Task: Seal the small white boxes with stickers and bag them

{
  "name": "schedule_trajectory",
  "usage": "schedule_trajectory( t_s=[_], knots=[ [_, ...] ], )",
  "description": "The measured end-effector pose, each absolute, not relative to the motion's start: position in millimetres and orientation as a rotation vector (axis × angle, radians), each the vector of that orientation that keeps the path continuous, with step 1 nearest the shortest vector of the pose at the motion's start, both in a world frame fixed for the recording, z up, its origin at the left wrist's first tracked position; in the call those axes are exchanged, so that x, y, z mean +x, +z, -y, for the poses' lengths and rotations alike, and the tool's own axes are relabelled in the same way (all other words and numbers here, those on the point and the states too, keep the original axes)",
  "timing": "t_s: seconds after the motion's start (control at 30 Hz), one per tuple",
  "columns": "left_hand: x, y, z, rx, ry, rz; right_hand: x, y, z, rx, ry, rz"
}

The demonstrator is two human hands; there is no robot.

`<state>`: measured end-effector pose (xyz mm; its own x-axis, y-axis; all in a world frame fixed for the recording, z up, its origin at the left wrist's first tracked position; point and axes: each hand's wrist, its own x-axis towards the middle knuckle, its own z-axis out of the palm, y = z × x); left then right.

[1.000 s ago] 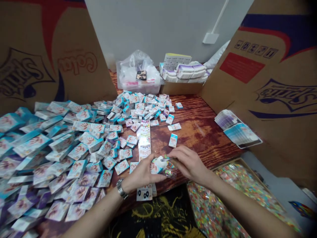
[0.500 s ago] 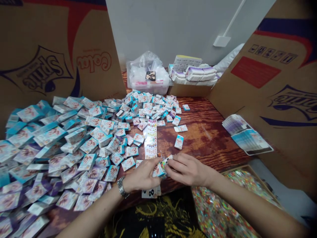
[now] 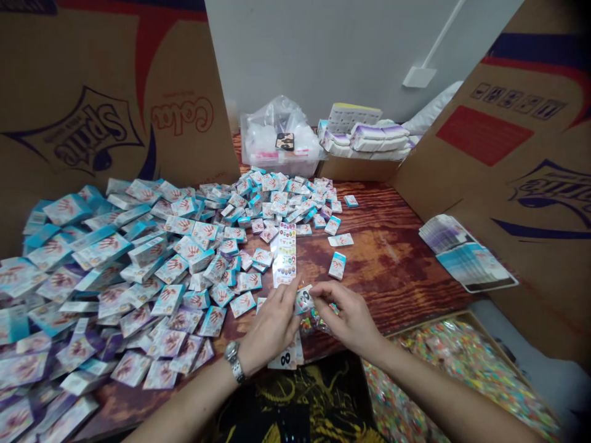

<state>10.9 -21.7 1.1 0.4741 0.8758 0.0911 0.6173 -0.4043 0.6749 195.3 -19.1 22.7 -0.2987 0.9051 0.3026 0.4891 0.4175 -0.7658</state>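
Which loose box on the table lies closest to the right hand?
The lone blue-edged box just beyond the right hand, on bare wood, set apart from the heap.

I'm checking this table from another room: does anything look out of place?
One small teal-and-white box stands out. It lies alone on the bare wooden table, clearly apart from the heap of similar boxes, so it looks stray.

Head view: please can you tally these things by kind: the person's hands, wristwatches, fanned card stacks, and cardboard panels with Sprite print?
Hands: 2 (left hand, right hand)
Wristwatches: 1 (wristwatch)
Fanned card stacks: 2 (purple stack, blue stack)
Sprite cardboard panels: 2 (left panel, right panel)
Total: 7
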Motion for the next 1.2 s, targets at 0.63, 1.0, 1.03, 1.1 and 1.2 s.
schedule_trajectory(
  t_s=[0.63,1.0,1.03,1.1,1.2],
  knots=[
    [21.3,-6.8,27.0,2.273,0.718,-1.342,192.7,16.6,8.8,-1.198,0.694,2.001],
    [24.7,-5.1,23.1,2.287,0.806,-1.268,181.0,-0.5,12.3,-1.226,1.054,1.451],
    [24.9,-5.8,23.1,2.298,0.814,-1.255,180.4,1.6,13.7,-1.224,1.042,1.488],
    [24.8,-6.9,22.8,2.317,0.831,-1.223,181.3,9.5,17.3,-1.218,0.960,1.673],
    [23.5,-7.0,22.0,2.316,0.865,-1.203,187.1,24.0,21.7,-1.207,0.721,1.968]
  ],
)
